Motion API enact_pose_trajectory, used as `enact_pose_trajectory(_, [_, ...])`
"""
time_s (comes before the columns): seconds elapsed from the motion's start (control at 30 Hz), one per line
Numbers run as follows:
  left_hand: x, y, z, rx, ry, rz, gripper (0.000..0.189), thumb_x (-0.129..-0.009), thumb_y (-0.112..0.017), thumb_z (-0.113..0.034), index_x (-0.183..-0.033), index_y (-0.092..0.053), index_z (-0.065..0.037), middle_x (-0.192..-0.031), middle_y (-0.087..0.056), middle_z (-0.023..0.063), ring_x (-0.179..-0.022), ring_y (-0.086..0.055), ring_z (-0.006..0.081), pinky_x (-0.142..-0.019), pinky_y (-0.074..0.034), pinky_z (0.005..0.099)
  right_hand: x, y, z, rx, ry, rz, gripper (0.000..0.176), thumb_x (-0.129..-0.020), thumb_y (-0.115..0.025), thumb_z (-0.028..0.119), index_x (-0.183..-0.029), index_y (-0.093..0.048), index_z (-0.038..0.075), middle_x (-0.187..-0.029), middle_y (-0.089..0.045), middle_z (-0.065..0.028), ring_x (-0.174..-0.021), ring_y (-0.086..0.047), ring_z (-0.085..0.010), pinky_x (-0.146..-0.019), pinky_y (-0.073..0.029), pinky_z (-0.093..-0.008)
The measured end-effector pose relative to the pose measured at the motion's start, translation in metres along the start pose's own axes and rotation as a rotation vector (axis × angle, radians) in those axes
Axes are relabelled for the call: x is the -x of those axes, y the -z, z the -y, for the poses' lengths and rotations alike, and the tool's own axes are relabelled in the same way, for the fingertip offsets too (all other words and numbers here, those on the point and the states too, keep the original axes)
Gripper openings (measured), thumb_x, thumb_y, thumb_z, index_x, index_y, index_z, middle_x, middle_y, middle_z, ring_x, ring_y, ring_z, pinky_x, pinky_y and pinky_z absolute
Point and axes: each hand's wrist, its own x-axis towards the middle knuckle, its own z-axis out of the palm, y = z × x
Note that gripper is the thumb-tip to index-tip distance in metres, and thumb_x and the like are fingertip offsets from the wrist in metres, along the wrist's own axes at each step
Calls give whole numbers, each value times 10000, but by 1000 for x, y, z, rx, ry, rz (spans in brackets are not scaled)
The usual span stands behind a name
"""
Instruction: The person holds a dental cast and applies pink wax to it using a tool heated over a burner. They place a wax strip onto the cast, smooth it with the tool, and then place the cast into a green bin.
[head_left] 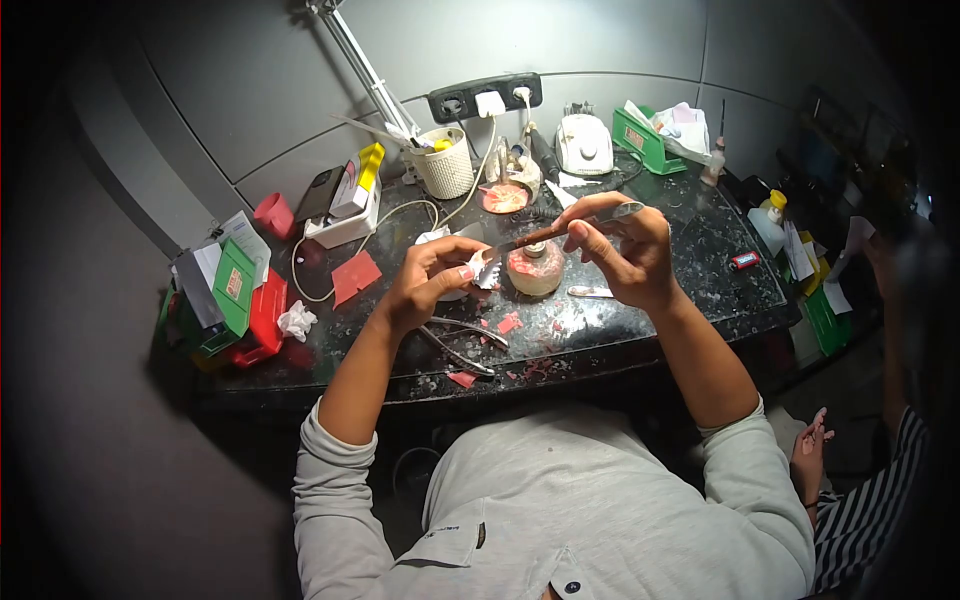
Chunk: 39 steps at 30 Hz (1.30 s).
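My left hand (412,285) pinches a small white and pink dental piece (488,274) with a toothed edge, like a denture setup. In my right hand (638,258) is a wax knife (545,236) with a brown handle, held level, its blade end reaching over beside the dental piece. Just below the knife stands a round glass spirit lamp (533,274) smeared with pink. A slim metal tool (590,292) lies to the lamp's right. Metal pliers (455,357) rest near the table's front edge, among red wax scraps (509,322).
A red wax sheet (355,277) and crumpled tissue (296,321) lie left, near green and red bins (262,318). Behind are a white woven cup (448,172), a white device (584,146) and a green bin (645,143). A red lighter (744,261) lies right; another person's hand (810,455) shows lower right.
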Motion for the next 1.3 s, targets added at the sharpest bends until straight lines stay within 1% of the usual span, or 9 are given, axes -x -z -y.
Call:
enact_pose_trajectory(0.07, [0,0,3,6,-6,-11,424,-889,-600,-141,-1234,-582,105,-1151,-651,188,-1010,-666,245,-875,-597,401,-1,-4,3,-49,-62,-95,107,-920,-694,54,-953,-687,-47,-905,-742,-105,-722,-700,-110,-620,-543,-234])
enact_pose_trajectory(0.5, [0,-1,3,15,-5,-23,417,-896,-603,-138,-1241,-587,96,-1189,-637,180,-1068,-635,238,-877,-603,410,0,-4,0,78,-26,-49,82,-905,-707,48,-901,-711,-34,-939,-748,-116,-715,-711,-124,-593,-530,-235])
enact_pose_trajectory(0.57, [-1,0,2,6,2,-17,417,-898,-605,-139,-1241,-586,98,-1188,-637,179,-1065,-636,237,-877,-603,411,1,-5,-7,5,47,-54,99,-903,-710,48,-844,-702,-31,-946,-750,-117,-720,-717,-134,-596,-531,-243])
enact_pose_trajectory(0.67, [-1,0,3,-5,6,-22,415,-902,-606,-140,-1240,-585,99,-1184,-637,176,-1063,-636,234,-878,-604,414,0,-6,0,51,-37,-74,158,-902,-712,51,-771,-684,-32,-947,-751,-112,-728,-720,-137,-614,-536,-253])
enact_pose_trajectory(0.77, [0,0,3,-17,0,-28,410,-907,-605,-139,-1239,-584,100,-1185,-637,176,-1065,-635,233,-878,-605,416,1,-5,-6,20,18,-60,162,-901,-714,52,-766,-683,-32,-945,-751,-112,-724,-720,-137,-617,-535,-253])
enact_pose_trajectory(0.8, [-1,1,3,-26,-4,-24,408,-908,-605,-139,-1239,-583,100,-1188,-637,177,-1066,-635,233,-877,-606,417,1,-5,-6,20,18,-60,162,-901,-714,52,-766,-683,-32,-945,-751,-112,-724,-720,-137,-617,-535,-253])
enact_pose_trajectory(0.87, [-1,1,4,-14,0,-26,405,-910,-601,-137,-1237,-583,102,-1188,-636,179,-1073,-633,234,-879,-606,416,1,-5,-5,43,15,-55,96,-908,-707,52,-854,-708,-27,-943,-752,-108,-725,-719,-132,-613,-535,-241])
enact_pose_trajectory(0.97, [-1,1,4,-9,-5,-30,407,-914,-594,-140,-1236,-582,107,-1183,-637,185,-1073,-641,246,-880,-605,412,0,-5,-1,26,10,-17,84,-917,-698,57,-940,-717,-22,-938,-752,-105,-720,-714,-121,-614,-540,-233])
enact_pose_trajectory(1.3, [-2,3,6,27,-2,-37,438,-938,-530,-176,-1252,-566,128,-1110,-666,205,-940,-718,302,-836,-611,387,0,-4,1,-1,17,-17,121,-920,-692,52,-999,-711,-37,-937,-749,-114,-745,-714,-119,-650,-564,-238])
